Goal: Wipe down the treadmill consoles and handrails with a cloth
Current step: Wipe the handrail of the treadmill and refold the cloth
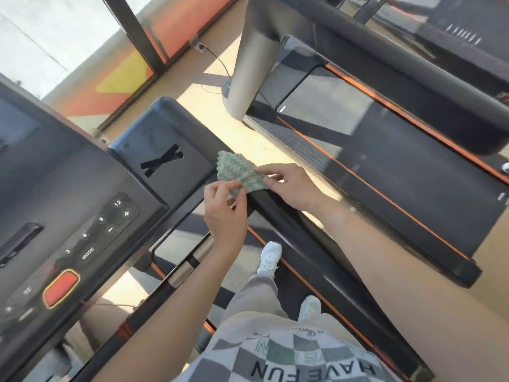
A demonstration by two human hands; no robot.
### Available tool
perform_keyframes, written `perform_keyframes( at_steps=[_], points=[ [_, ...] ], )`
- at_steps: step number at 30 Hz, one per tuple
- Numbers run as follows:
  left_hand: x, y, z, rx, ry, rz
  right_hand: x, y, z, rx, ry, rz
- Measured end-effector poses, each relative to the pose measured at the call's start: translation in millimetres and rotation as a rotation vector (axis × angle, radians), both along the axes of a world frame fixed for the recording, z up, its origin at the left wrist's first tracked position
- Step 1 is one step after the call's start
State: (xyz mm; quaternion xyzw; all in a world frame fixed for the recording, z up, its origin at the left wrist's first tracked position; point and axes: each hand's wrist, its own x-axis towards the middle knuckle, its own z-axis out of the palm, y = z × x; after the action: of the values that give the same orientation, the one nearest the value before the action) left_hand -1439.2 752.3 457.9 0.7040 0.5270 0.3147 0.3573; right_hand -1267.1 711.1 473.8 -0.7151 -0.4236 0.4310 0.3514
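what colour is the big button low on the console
Red-orange with a yellow rim, seen in the head view.

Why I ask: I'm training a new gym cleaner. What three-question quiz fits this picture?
1. True or false: only the left hand holds the cloth.
2. The big button on the console is: A red, B blue, C green.
3. Which is the highest number on the keys?
Key: 1 false, the right hand pinches it too; 2 A; 3 12.
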Motion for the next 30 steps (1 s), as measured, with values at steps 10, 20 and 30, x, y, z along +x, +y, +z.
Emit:
perform_keyframes(
  at_steps=[10, 20, 30],
  points=[
    [15.3, -59.3, -11.5, 0.095, 0.058, -0.007, 15.9, -86.8, -17.4, -0.017, -0.006, -0.035],
    [26.7, -168.7, -18.8, -0.074, -0.061, 0.047, 22.5, -196.1, -17.6, -0.016, 0.017, -0.100],
    [33.9, -258.5, -15.3, -0.208, -0.061, -0.001, 19.8, -293.9, -17.3, 0.015, -0.111, -0.146]
  ],
)
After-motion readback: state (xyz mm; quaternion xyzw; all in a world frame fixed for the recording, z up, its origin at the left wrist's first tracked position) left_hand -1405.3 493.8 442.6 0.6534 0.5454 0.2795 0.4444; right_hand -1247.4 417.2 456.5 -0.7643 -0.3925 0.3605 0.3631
